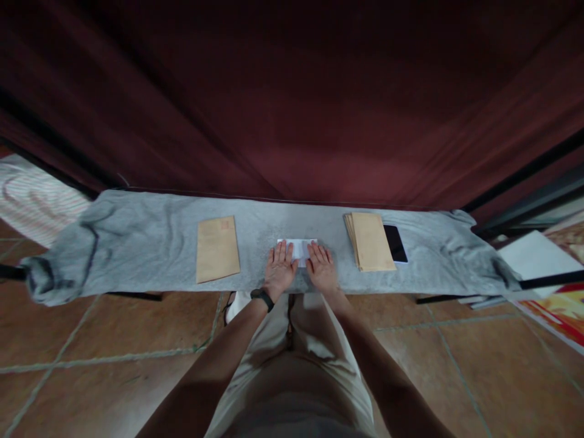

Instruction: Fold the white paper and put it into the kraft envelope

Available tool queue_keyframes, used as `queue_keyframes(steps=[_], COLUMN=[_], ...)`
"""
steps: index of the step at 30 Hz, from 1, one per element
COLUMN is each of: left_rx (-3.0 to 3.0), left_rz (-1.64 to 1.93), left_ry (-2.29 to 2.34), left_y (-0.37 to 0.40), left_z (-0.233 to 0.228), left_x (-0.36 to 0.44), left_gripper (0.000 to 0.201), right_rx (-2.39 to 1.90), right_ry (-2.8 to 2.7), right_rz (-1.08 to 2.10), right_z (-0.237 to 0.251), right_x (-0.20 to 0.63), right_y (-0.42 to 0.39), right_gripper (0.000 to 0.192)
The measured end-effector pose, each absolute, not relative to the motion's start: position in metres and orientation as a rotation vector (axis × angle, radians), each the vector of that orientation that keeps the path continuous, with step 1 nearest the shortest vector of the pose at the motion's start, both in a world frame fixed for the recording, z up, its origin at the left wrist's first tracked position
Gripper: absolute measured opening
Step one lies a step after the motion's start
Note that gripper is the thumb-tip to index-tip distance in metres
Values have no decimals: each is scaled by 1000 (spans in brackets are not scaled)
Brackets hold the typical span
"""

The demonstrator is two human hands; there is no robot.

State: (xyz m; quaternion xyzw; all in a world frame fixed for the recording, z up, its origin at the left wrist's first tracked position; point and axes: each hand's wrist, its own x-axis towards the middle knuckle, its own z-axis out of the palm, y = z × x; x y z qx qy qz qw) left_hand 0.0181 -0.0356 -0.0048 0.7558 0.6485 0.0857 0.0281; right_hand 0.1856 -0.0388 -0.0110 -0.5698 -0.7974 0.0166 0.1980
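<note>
White paper [298,248] lay at the middle of the grey cloth [150,243], and both hands pressed flat on it, fingers spread, clasping nothing: the left hand [279,269] on its left part, the right hand [322,267] on its right. A black band [262,298] circled the left wrist. One brown envelope [217,248] lay well to the left; a stack [370,241] lay right, a phone [395,243] just beside it.

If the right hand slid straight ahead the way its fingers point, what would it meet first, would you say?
The right hand lies flat on the white folded paper, fingers pointing toward the curtain. Straight on, it would cross bare grey cloth and probably meet the curtain first; the envelope stack lies off to its right.
</note>
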Motion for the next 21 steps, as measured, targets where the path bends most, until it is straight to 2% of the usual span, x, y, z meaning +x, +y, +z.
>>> queue_keyframes(steps=[4,21], left_rx=[2342,2309], left_rz=[245,351], left_ry=[1998,2008], left_y=[-37,-38], left_z=[-3,-7], left_x=[18,16], left_gripper=[62,63], right_rx=[-1473,-1541], right_ry=[-2343,-2218], right_rz=[74,-17], right_z=[-11,-19], right_x=[181,200], right_y=[-58,-80], right_gripper=[47,56])
